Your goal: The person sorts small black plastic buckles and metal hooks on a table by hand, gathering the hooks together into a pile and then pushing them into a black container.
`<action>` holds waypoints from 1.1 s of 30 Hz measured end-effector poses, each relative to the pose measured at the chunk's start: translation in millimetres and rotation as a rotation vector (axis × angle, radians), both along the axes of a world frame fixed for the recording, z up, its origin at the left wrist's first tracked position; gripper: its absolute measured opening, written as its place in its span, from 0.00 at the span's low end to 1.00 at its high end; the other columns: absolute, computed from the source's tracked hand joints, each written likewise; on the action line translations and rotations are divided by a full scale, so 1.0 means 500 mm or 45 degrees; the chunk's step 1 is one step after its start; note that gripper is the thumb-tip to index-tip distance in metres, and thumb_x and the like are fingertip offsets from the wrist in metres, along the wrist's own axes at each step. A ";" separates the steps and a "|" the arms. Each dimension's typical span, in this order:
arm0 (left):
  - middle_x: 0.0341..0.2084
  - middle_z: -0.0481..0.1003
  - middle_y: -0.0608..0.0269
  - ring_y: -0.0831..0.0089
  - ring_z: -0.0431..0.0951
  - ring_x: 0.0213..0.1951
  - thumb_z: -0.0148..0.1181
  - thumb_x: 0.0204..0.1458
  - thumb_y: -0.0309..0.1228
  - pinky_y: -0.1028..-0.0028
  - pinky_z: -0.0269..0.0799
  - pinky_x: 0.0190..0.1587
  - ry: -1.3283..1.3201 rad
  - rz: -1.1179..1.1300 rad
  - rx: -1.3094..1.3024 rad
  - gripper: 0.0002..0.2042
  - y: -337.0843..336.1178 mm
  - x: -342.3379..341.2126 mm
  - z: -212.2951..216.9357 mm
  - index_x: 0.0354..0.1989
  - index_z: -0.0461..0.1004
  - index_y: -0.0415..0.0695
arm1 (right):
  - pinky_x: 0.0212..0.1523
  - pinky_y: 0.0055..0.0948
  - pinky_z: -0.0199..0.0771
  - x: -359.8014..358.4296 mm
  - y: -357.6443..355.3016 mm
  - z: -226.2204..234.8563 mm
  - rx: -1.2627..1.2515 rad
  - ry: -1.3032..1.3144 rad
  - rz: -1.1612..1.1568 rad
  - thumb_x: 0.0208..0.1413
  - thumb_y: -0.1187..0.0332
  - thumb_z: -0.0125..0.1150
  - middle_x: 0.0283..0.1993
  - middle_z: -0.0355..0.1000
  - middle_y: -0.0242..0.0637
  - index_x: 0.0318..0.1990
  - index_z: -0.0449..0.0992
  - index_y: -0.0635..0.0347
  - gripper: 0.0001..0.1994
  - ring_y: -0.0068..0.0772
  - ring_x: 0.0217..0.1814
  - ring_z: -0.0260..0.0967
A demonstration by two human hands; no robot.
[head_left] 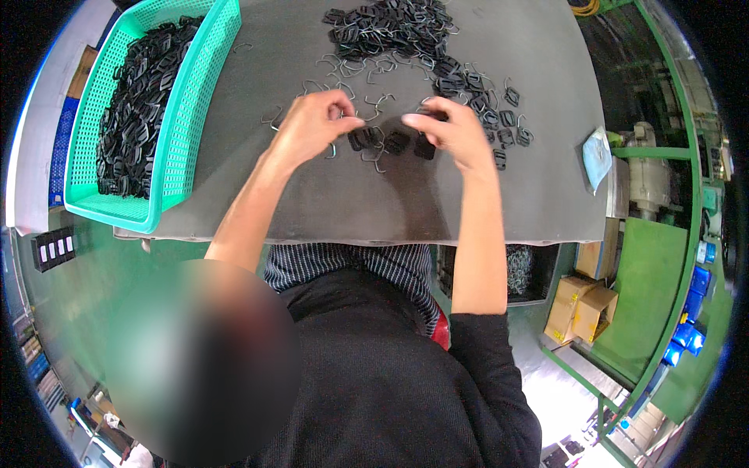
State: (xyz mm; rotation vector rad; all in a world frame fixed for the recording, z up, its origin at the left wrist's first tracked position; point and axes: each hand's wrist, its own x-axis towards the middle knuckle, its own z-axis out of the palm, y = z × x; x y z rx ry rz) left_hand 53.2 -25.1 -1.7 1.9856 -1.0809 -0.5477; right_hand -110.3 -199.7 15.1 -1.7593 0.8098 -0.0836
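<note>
Both my hands work over the grey tabletop, facing each other with a gap between them. My left hand (318,129) is closed, thumb and fingers curled together; whatever it may hold is hidden. Beside its fingertips lie black plastic buckles (361,140) and bent metal wire hooks (379,161). My right hand (454,134) is also closed, its thumb pointing toward the left hand, and I cannot make out what is in it. A dark buckle (424,147) shows just below its thumb. Another black buckle (397,142) rests on the table between the hands.
A large heap of black buckles (390,30) covers the table's far middle, with loose ones trailing to the right. At the left stands a teal perforated basket (178,144) full of black pieces. A light-blue packet (596,160) lies by the right edge. Cardboard boxes (568,306) sit low right.
</note>
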 end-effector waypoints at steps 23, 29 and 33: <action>0.33 0.73 0.55 0.55 0.76 0.35 0.66 0.42 0.35 0.61 0.72 0.35 -0.406 -0.145 0.130 0.16 0.015 -0.087 0.003 0.35 0.69 0.40 | 0.28 0.31 0.71 -0.089 0.041 -0.026 0.131 -0.061 -0.122 0.49 0.63 0.60 0.32 0.74 0.44 0.34 0.72 0.61 0.11 0.39 0.39 0.74; 0.31 0.70 0.63 0.71 0.75 0.33 0.61 0.48 0.32 0.72 0.70 0.30 0.512 -0.273 0.060 0.13 0.016 -0.046 0.004 0.40 0.68 0.42 | 0.25 0.24 0.68 -0.113 -0.010 -0.021 0.718 -0.703 -0.410 0.49 0.67 0.60 0.32 0.73 0.38 0.32 0.72 0.59 0.06 0.32 0.37 0.73; 0.28 0.70 0.68 0.75 0.73 0.29 0.55 0.53 0.35 0.82 0.68 0.23 1.454 -0.200 -0.269 0.11 0.019 -0.041 0.033 0.42 0.69 0.44 | 0.36 0.38 0.74 -0.041 -0.048 -0.032 -0.643 0.119 -0.337 0.45 0.59 0.64 0.34 0.75 0.44 0.32 0.74 0.61 0.14 0.42 0.40 0.74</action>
